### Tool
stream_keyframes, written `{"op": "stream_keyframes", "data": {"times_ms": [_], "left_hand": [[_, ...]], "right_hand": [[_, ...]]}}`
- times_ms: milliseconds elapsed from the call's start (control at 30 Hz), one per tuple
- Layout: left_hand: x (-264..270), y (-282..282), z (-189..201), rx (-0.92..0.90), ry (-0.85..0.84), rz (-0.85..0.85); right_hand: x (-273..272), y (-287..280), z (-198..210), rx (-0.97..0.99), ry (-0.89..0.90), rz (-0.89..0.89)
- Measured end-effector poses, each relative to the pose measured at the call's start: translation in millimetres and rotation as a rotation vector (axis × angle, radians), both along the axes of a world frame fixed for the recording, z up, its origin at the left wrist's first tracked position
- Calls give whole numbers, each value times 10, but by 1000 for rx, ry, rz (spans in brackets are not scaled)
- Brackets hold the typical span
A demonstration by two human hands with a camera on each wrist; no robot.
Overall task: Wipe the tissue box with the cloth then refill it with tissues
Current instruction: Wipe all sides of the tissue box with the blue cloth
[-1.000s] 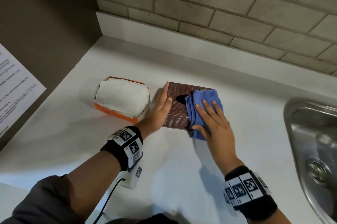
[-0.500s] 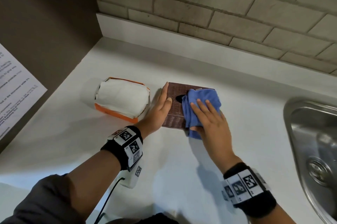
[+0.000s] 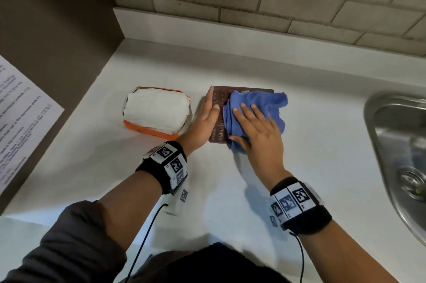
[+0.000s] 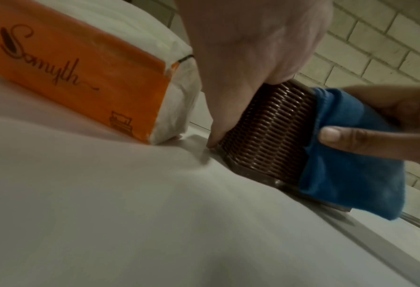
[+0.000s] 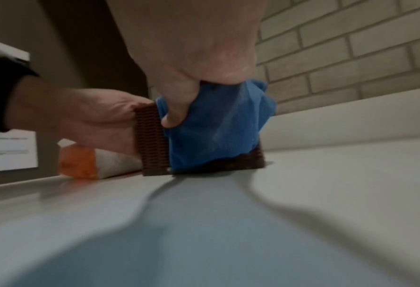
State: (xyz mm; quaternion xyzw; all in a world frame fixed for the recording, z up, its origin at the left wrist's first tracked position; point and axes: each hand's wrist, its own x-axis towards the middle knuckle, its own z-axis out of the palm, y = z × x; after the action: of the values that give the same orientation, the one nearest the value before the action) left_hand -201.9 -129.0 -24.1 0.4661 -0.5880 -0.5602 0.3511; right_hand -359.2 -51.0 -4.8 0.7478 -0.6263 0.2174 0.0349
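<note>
On the worktop (image 3: 230,190) left of the sink (image 3: 396,144), the right hand (image 3: 258,130) presses the cloth (image 3: 260,102) flat-fingered on the tissue box (image 3: 217,121) (thumb pinching a fold); left hand (image 3: 205,119) braces it, fingers straight. Wiping continues; the tissues (image 3: 154,112) beside the box come next.

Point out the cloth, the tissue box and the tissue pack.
cloth (image 3: 258,102), head view, its bunched top.
tissue box (image 3: 217,130), head view, its bare woven top.
tissue pack (image 3: 154,109), head view, its white top.
</note>
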Motion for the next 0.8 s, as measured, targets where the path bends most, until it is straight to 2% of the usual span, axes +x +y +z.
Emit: {"op": "stream_keyframes", "data": {"times_ms": [133, 233, 333, 400, 500, 567, 667, 700, 733, 800], "left_hand": [[2, 7, 54, -12, -29, -1], [16, 20, 60, -2, -10, -21], [6, 2, 14, 10, 6, -12], [-2, -21, 0, 9, 8, -6], [-4, -18, 6, -2, -2, -4], [-2, -9, 0, 0, 15, -1], [-6, 3, -2, 17, 19, -2], [-9, 2, 5, 14, 19, -4], [-11, 1, -2, 10, 15, -4], [-10, 6, -23, 0, 22, 2]], "right_hand": [[-97, -16, 16, 35, 6, 85], [-347, 84, -13, 34, -63, -26], [-125, 95, -8, 5, -3, -114], [63, 53, 36, 27, 40, -55], [-66, 1, 78, 82, 16, 27], [-254, 28, 91, 83, -104, 32], [-382, 19, 237, 163, -553, -120], [-387, -22, 274, 185, -630, -166], [-367, -77, 316, 190, -609, -181], [-265, -203, 354, 168, -347, -155]]}}
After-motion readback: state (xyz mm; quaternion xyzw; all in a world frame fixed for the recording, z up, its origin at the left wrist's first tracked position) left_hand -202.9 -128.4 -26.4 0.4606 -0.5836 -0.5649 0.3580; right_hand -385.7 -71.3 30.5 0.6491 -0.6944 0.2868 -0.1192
